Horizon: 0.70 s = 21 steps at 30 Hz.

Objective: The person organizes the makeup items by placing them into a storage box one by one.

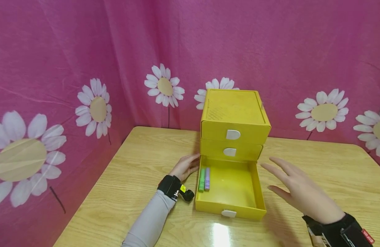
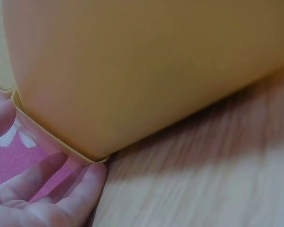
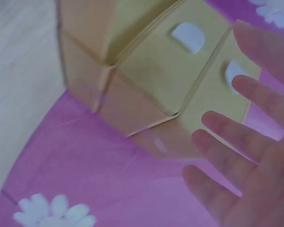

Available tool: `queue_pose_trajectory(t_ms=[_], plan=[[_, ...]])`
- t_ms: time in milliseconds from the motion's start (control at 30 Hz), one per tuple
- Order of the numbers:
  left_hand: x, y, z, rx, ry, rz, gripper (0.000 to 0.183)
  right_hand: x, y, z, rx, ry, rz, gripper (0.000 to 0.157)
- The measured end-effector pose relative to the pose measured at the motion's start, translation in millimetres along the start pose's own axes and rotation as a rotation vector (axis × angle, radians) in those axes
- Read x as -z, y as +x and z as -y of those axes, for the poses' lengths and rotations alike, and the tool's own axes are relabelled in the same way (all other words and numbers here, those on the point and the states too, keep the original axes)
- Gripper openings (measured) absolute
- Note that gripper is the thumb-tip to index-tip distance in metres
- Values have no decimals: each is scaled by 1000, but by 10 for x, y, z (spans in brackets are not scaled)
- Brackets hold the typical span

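Observation:
A yellow three-tier drawer box stands on the table, its bottom drawer pulled out toward me. Inside that drawer, along its left wall, lie a green stick and a purple stick, side by side. My left hand rests against the box's left side; in the left wrist view its fingertips touch the casing's front edge. To the right of the drawer, my right hand hovers with fingers spread, holding nothing. White tabs mark the two upper drawers, which are pushed in.
The wooden table carries the box near its back edge. A pink curtain with large white daisies hangs behind and along the left side. Both wrists wear black straps, the left one with a small dark camera.

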State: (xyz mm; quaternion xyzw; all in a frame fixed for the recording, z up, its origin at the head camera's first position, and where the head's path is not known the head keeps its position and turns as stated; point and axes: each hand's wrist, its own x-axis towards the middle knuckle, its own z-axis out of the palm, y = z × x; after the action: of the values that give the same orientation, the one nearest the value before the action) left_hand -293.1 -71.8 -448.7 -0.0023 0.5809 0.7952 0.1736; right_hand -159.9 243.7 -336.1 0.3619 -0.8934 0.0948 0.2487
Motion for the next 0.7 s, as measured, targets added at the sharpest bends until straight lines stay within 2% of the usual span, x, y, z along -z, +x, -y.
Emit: queue_pose_trajectory(t_ms=[100,200,267,500,567,700], plan=[[1,3,-3,10,-6,0,41,6,-172,-62,-78,-8,36,56],[1,7,-1,17,-6,-4,41,10,-350,-140,-172,0,93,70],[1,7,-1,16,-2,-9,40,12,-462,-193,-226,1,120,72],[1,6,-5,6,6,-23,40,-8,-795,-320,-369,37,190,61],[3,7,0,1,8,-21,40,-11,-856,-346,-434,71,250,57],[9,14,7,2,6,-21,40,-13,-915,-410,-617,179,458,51]])
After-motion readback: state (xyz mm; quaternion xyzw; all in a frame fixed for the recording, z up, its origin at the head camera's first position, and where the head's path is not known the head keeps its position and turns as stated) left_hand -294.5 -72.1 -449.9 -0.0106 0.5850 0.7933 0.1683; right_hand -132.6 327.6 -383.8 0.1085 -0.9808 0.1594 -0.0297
